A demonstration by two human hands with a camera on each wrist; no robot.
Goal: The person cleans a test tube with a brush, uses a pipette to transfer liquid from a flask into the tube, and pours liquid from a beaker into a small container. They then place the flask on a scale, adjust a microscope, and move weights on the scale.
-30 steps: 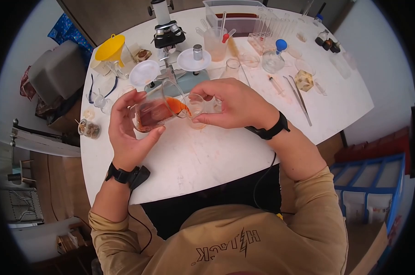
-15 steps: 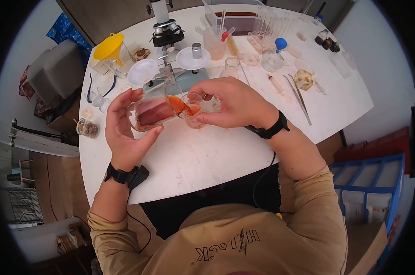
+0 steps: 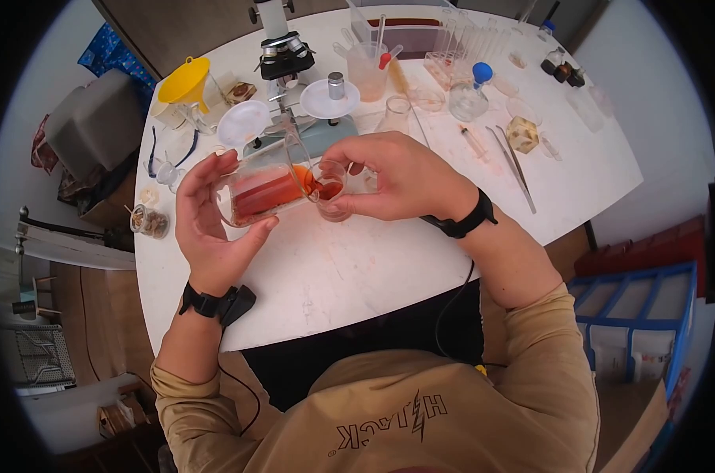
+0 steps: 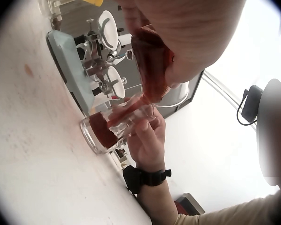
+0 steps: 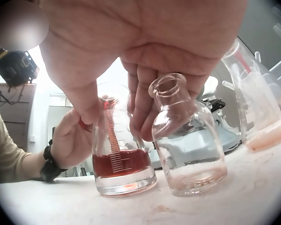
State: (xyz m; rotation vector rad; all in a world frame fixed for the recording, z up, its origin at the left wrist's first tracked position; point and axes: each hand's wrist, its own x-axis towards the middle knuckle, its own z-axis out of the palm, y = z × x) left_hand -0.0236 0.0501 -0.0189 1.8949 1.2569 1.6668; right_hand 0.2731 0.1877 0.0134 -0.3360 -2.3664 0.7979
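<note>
Tilted toward the right, a glass beaker (image 3: 264,191) of red-orange liquid is gripped by the left hand (image 3: 215,225). Its mouth meets a smaller graduated glass (image 5: 124,161), which the right hand (image 3: 397,177) pinches near the rim. A red stream runs down inside that glass, and dark red liquid stands in its lower part above a thick clear base. In the right wrist view the glass stands upright on the table, with a small clear bottle (image 5: 189,150) beside it, close to the right fingers.
Behind the hands stand a balance (image 3: 330,134) with white pans and a microscope (image 3: 285,59). A yellow funnel (image 3: 185,83) and jar (image 3: 150,221) are at left. A conical flask (image 3: 394,118), syringe (image 3: 474,142), tweezers (image 3: 515,169) and blue-topped flask (image 3: 469,101) lie beyond the right hand.
Red liquid has run from the beaker into the smaller glass, where its level has risen. The left hand and beaker have shifted slightly left; the right hand has barely moved.
</note>
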